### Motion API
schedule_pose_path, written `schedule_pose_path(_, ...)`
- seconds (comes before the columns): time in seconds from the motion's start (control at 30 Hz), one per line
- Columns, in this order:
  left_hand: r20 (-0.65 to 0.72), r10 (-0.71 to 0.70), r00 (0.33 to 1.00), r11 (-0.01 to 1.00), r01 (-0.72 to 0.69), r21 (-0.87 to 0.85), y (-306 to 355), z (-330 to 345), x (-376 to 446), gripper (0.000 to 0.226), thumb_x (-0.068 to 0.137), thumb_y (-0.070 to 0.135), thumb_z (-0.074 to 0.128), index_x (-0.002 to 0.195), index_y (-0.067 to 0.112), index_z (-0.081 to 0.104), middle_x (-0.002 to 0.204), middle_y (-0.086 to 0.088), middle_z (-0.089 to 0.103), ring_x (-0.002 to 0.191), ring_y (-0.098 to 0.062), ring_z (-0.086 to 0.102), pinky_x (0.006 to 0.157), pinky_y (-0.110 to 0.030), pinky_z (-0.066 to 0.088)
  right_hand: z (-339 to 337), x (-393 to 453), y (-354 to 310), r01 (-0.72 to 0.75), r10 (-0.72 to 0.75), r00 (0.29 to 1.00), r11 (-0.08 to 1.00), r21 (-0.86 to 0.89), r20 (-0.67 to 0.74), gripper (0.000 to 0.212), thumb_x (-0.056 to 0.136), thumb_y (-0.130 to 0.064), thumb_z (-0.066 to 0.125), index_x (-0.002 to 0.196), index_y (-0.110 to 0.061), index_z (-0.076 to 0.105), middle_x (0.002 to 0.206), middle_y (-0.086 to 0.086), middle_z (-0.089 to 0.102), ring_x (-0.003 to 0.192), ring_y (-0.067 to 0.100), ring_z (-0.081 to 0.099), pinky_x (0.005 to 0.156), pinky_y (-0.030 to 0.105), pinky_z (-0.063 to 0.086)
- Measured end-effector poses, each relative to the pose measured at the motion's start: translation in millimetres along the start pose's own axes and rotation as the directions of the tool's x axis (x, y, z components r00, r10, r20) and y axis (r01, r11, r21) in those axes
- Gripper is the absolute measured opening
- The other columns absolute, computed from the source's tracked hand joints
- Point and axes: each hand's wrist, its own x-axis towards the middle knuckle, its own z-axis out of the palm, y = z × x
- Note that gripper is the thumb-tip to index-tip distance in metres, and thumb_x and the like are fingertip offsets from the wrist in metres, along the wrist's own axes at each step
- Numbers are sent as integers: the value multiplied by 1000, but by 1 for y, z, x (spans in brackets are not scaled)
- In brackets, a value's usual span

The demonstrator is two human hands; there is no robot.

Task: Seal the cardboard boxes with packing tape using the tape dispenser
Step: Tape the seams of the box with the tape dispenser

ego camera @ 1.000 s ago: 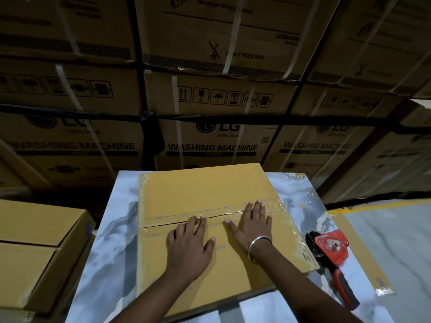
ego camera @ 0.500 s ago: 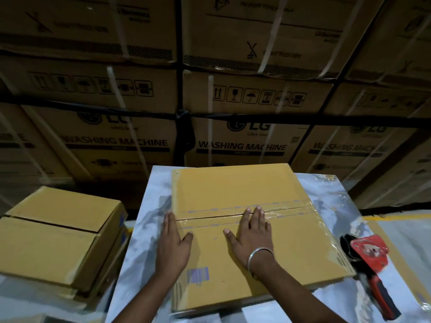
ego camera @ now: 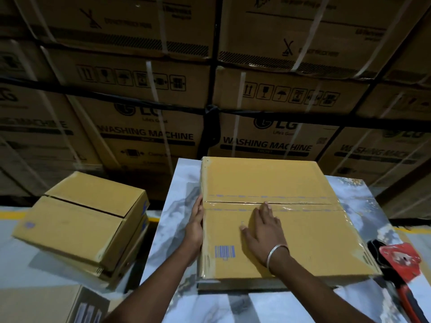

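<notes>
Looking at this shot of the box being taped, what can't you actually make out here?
Head view only:
- Tape dispenser: handle cut off by the right and bottom edges; its tape roll is in shadow.
- Left hand: fingertips hidden behind the box side.
- Small print along the tape: too small and blurred.

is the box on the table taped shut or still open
Taped shut: clear tape runs along the closed flap seam of the box.

Cut off, covered and blurred

The tape dispenser (ego camera: pixel 400 261) ran off the right edge, its handle end unseen; the right hand (ego camera: pixel 264 231) covered part of the taped seam (ego camera: pixel 300 203); print on the stacked cartons (ego camera: pixel 144 136) was blurred.
</notes>
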Motion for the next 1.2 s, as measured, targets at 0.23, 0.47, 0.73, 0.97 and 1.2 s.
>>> schedule_pose_path(0.23, 72, 149, 986, 889, -166, 427, -5, -19, 2, 42, 108, 30, 40, 150, 30, 42, 145, 11, 49, 132, -6, 47, 100, -9, 41, 11, -31, -54, 429, -404, 896, 894, -127, 187, 145, 54, -107, 11, 159, -11, -16, 159, 8, -40, 147, 24, -35, 117, 54, -19)
schedule_pose_path(0.47, 53, 105, 993, 947, -116, 300, -7, -36, -21, 29, 107, 31, 43, 128, 39, 61, 132, 22, 60, 127, 6, 51, 108, -24, 39, 14, -34, -53, 434, -395, 895, 879, -200, 207, 143, 60, -106, 24, 158, -11, -21, 159, 9, -39, 147, 24, -38, 119, 61, -17)
schedule_pose_path(0.73, -35, 238, 971, 961, -230, 155, -42, -37, -86, 51, 100, 42, 41, 139, 12, 56, 141, 6, 59, 134, -8, 50, 107, -27, 42, 14, -33, -55, 432, -390, 893, 882, -188, 223, 140, 65, -93, 45, 157, -11, -22, 158, 9, -40, 148, 25, -36, 119, 60, -16)
schedule_pose_path(0.97, -109, 211, 971, 963, -188, 195, -47, -32, -65, 30, 106, 34, 39, 132, 28, 53, 135, 5, 54, 122, 3, 53, 95, -10, 44, 14, -34, -56, 422, -378, 898, 884, -201, 227, 141, 62, -103, 27, 157, -11, -22, 157, 7, -42, 147, 22, -38, 120, 58, -17)
schedule_pose_path(1.2, -79, 85, 993, 949, -56, 309, -63, -41, -52, 45, 103, 50, 40, 139, 26, 54, 137, 3, 60, 128, -15, 55, 108, -40, 44, 17, -31, -53, 430, -387, 895, 880, -201, 220, 142, 59, -106, 19, 157, -12, -22, 159, 7, -40, 146, 23, -38, 120, 58, -16)
